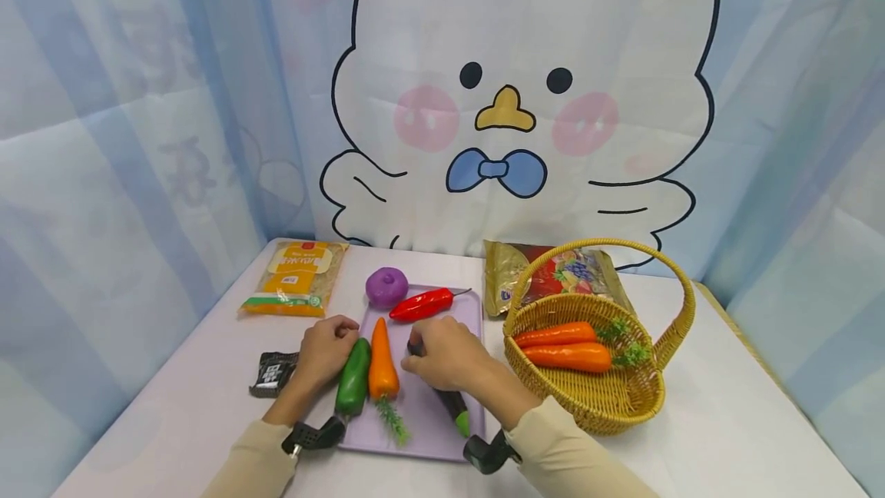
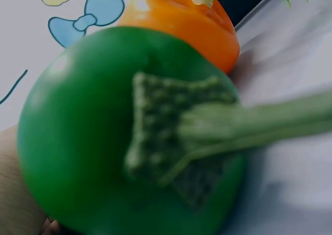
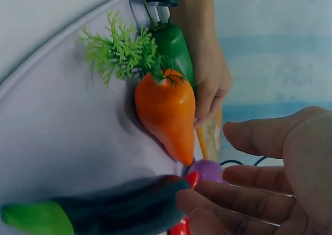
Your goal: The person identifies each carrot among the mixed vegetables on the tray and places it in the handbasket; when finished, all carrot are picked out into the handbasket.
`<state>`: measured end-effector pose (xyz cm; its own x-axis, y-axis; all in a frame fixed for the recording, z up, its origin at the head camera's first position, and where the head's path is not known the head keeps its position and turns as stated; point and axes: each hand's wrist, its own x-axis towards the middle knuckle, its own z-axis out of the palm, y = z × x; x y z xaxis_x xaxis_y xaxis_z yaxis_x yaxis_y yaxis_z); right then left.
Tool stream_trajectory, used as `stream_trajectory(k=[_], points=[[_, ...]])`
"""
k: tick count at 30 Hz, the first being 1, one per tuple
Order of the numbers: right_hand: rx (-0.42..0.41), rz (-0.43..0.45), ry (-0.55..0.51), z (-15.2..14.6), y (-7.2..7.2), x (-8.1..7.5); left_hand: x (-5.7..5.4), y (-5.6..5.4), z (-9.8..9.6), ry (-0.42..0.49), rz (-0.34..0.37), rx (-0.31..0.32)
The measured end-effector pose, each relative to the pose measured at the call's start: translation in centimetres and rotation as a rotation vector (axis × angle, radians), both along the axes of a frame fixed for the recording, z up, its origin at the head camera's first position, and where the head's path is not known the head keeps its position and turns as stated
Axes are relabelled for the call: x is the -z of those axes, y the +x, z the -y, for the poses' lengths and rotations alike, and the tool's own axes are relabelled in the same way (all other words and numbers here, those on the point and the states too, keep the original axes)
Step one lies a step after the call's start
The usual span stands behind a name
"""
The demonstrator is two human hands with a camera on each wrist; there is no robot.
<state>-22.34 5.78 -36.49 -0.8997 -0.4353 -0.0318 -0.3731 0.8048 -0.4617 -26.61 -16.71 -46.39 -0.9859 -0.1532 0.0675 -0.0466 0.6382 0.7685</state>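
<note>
A lilac tray (image 1: pixel 415 446) bears an orange carrot (image 1: pixel 382 367), a dark eggplant (image 1: pixel 452 404) and a red chili pepper (image 1: pixel 422 304). Along its left side lies a green pepper (image 1: pixel 353 379), whose stem end fills much of the left wrist view. My left hand (image 1: pixel 328 348) rests beside that pepper's tip, fingers loosely bent; whether they touch it is hidden. Above the eggplant's upper end is my right hand (image 1: pixel 445 352). The right wrist view shows its thumb apart from its extended fingers (image 3: pixel 244 201), near the eggplant (image 3: pixel 119 206), gripping nothing.
A purple onion-like vegetable (image 1: pixel 386 287) sits at the tray's far left corner. Right of the tray stands a handled wicker basket (image 1: pixel 601 413) with two carrots (image 1: pixel 567 356). Packets lie around: a yellow one (image 1: pixel 297 279), a gold-red one (image 1: pixel 501 275), a small black one (image 1: pixel 272 375).
</note>
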Motion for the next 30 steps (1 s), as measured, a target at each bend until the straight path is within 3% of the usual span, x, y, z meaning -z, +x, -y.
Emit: stream_trajectory(k=[18,23,30], points=[[0.006,0.041,-0.046,3.6,0.4,3.2,0.1,0.0,-0.1,0.013,-0.006,0.005],[0.029,0.005,-0.019,4.0,0.5,3.5,-0.1,0.0,-0.2,0.014,0.0,0.011],[0.094,0.032,0.014,4.5,0.8,3.7,-0.1,0.2,-0.1,0.002,0.0,-0.001]])
